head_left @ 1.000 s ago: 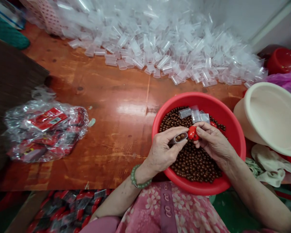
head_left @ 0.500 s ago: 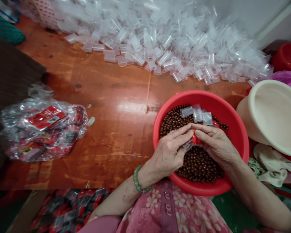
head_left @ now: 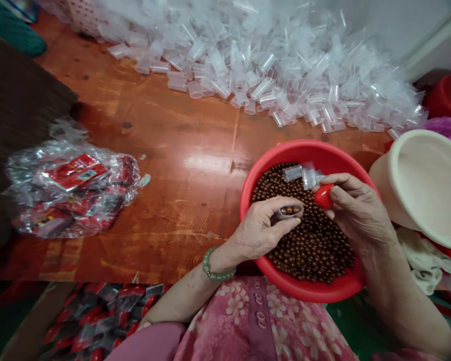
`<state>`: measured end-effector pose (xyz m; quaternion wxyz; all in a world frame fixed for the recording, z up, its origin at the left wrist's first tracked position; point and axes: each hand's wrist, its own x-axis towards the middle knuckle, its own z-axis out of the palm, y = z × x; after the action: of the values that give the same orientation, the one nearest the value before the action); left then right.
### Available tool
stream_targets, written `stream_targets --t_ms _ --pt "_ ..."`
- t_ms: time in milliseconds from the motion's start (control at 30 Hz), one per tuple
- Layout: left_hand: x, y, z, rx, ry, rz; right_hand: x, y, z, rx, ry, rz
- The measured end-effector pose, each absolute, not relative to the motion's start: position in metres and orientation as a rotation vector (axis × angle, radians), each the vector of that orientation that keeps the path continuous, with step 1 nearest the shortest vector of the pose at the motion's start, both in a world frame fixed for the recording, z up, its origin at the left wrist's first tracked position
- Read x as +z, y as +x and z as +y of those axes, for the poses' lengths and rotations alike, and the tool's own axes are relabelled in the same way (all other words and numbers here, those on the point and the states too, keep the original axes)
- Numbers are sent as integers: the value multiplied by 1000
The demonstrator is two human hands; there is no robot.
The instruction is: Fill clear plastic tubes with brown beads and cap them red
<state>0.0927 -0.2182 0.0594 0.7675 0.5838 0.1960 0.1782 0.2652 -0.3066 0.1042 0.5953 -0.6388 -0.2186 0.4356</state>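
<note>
Over the red basin (head_left: 372, 183), my left hand (head_left: 261, 228) grips a clear plastic tube (head_left: 278, 215) whose open end faces up and shows brown beads inside. My right hand (head_left: 361, 208) pinches a glossy red cap (head_left: 323, 196) between thumb and fingers, a little to the right of the tube and apart from it. Brown beads (head_left: 311, 255) fill much of the basin beneath both hands. A few clear tubes (head_left: 293, 173) lie on the beads at the back.
A big pile of clear tubes (head_left: 255, 65) spreads along the table's back. A plastic bag of red packets (head_left: 75, 175) lies at left. Right of the basin stands a cream bowl (head_left: 432, 185) above a pale cloth (head_left: 424, 255). Red-capped pieces (head_left: 101, 316) sit below the table edge.
My hands have moved apart; before, they met around the red cap and tube. The right hand has drawn the cap to the right, and the tube's open end with beads now shows.
</note>
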Motion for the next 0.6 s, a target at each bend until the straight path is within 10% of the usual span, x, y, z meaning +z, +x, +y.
stream_targets --t_ms 600 --pt "49 90 -207 177 827 103 89 218 -299 582 -1633 -944"
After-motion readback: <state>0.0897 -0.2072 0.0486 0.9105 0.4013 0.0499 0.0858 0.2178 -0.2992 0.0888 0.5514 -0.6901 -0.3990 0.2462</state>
